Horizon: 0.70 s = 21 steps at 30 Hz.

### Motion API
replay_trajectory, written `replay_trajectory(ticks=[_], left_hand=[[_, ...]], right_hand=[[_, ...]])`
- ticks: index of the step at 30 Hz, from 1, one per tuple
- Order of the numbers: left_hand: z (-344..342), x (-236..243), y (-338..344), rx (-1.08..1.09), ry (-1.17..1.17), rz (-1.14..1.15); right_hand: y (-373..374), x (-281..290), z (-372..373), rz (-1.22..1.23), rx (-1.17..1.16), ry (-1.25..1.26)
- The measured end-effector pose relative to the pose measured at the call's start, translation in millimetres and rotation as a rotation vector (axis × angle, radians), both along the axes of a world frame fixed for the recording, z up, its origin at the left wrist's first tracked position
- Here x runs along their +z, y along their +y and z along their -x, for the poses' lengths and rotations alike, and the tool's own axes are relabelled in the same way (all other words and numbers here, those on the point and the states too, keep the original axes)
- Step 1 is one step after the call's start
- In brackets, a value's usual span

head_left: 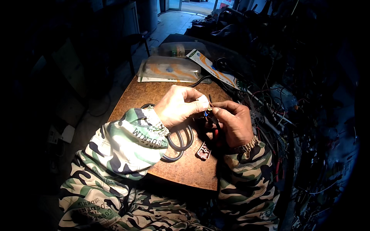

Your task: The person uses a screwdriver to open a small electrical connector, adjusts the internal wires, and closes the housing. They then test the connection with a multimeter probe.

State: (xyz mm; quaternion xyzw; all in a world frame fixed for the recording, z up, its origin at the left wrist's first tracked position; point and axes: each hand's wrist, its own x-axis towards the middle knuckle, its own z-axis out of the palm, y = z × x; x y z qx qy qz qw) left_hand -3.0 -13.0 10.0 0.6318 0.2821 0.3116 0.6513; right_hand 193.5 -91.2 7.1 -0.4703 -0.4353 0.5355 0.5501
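My left hand (178, 106) is closed in a pinch at the bared end of a black cable, thumb and forefinger meeting on thin wires. Close beside it my right hand (234, 121) is closed too, thumb and forefinger pinching the same small bundle. Between the fingertips a blue wire (206, 113) shows, along with a bit of yellow; a small dark part among them is too shadowed to make out. On the table below lies a small rectangular plug housing half (204, 151), its hollow side up. Loops of black cable (185, 140) lie under my left wrist.
The brown wooden table (129, 98) carries clear plastic packaging (173, 66) and a printed card (214, 69) at its far end. Tangled wires and scrap (277, 104) crowd the right side. A dark stool (135, 40) stands beyond the table at the left.
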Motion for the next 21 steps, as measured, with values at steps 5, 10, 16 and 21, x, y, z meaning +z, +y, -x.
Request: replay_trajectory(ticks=[5,10,16,21], left_hand=[[-2,-1,0,0.002,-0.009,0.016],[2,0,0,0.017,0.000,0.012],[0,0,-1,0.004,0.010,-0.013],[-3,-1,-1,0.000,0.022,-0.016]], right_hand=[[0,0,-2,0.035,-0.003,0.020],[1,4,3,0.048,0.011,0.054],[1,0,0,0.042,-0.012,-0.020],[-2,1,-2,0.011,-0.017,-0.054]])
